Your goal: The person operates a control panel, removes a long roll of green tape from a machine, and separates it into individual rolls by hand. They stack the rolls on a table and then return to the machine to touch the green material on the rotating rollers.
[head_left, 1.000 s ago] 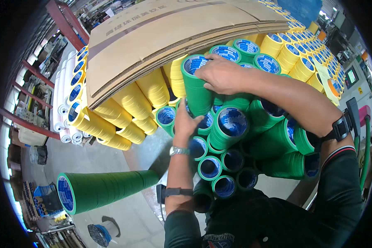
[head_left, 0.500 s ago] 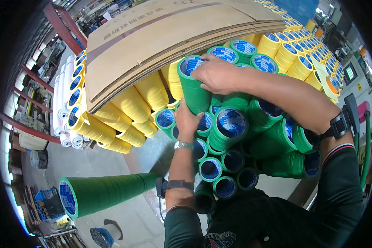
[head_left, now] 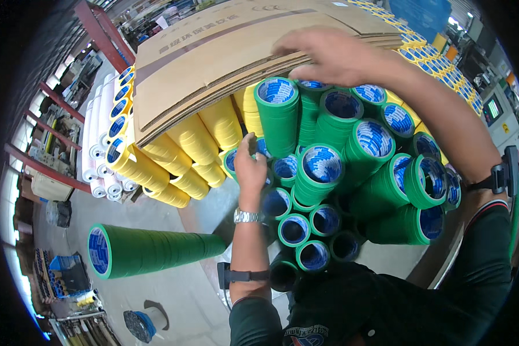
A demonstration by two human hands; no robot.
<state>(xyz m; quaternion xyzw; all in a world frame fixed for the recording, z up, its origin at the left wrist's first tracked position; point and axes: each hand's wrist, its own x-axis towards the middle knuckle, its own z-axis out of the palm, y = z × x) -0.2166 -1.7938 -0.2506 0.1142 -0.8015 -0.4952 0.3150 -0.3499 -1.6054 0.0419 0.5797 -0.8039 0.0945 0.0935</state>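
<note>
Tall stacks of green tape rolls with blue-printed inner cores stand close together in front of me. One green tape stack stands upright against the edge of the flat cardboard sheets. My left hand is just left of its lower part, fingers stretched up and holding nothing. Above the stacks, over the front edge of the cardboard, my right hand hangs with fingers and thumb apart, slightly blurred. Nearer to me is another green stack, surrounded by several shorter ones.
Yellow tape stacks support the cardboard and continue to the back right. White rolls lie at the left. A separate green stack rises from the floor at lower left, near a spool. A machine with a screen stands at right.
Both hands have let go of the green tape stack by the cardboard. My right hand has lifted up and to the right; my left has drawn slightly down and left.
</note>
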